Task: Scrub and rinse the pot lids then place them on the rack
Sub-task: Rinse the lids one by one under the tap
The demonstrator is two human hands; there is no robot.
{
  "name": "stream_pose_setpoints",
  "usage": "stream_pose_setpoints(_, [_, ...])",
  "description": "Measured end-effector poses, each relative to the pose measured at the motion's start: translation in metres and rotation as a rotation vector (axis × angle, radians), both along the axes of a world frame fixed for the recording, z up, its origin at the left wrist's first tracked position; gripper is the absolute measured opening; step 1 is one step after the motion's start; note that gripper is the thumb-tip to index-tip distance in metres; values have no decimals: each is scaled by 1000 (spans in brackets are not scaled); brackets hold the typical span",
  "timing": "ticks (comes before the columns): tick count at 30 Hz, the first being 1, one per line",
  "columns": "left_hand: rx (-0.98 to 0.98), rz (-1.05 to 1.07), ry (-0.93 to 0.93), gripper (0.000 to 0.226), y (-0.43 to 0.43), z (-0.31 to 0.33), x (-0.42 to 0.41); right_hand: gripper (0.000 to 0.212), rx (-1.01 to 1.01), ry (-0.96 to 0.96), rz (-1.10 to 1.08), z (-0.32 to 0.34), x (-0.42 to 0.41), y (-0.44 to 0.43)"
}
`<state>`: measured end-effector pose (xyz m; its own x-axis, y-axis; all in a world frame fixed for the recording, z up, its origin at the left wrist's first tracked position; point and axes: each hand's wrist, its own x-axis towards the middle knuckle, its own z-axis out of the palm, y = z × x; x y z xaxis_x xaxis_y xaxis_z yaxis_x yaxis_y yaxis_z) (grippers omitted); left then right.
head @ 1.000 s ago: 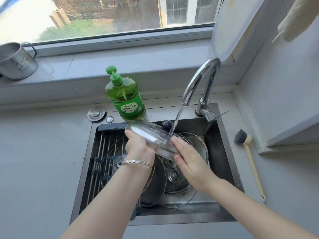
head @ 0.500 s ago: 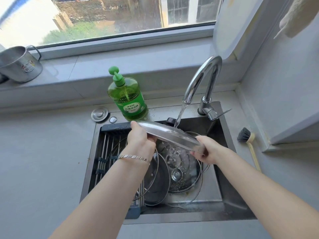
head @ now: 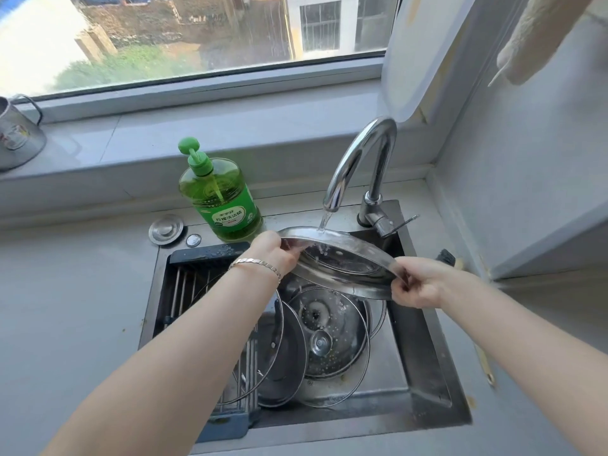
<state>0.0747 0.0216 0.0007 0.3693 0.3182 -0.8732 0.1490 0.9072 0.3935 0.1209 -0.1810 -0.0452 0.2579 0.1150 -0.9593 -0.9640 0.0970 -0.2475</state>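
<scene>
A metal mug (head: 16, 136) stands at the far left on the windowsill. On the counter behind the sink (head: 424, 357) lie a round metal plug (head: 166, 229) and a small button (head: 193, 240), with a green soap bottle (head: 218, 199) upright just to their right. A rack (head: 194, 284) of metal bars fills the left part of the basin. Rinsed lids (head: 279, 357) rest overlapping on it, the rightmost of them reaching out over the basin. The left hand (head: 274, 255), with a bracelet (head: 256, 263) on its wrist, grips the left rim of a glass pot lid (head: 339, 268), fingers curled round the metal edge. The lid is held tilted above the middle of the sink, its far edge right under the spout of the faucet (head: 362, 153). The water stream (head: 324, 223) strikes that far edge and runs down the glass. Below the held lid a perforated metal plate (head: 332, 334) sits in the basin with wet droplets on it, resting over another lid's rim. The right hand (head: 416, 286) pinches the lid's right rim between thumb and curled fingers. Just behind that hand the dark bristles of a brush (head: 445, 257) show on the counter by the wall. A pale cutting board (head: 414, 54) leans against the window frame above the faucet, and a cream cloth (head: 543, 37) hangs at the top right.
</scene>
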Motion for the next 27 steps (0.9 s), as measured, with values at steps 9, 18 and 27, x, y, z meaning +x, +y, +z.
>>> stream_pose_setpoints(9, [-15, 88, -31, 24, 44, 9, -39, 23, 86, -84, 94, 14, -3, 46])
stream_pose_setpoints(18, [225, -254, -80, 47, 38, -1, -98, 21, 71, 40, 443, -27, -57, 40])
stream_pose_setpoints(27, [264, -382, -93, 44, 15, 7, -104, 44, 18, -23, 416, -44, -87, 32])
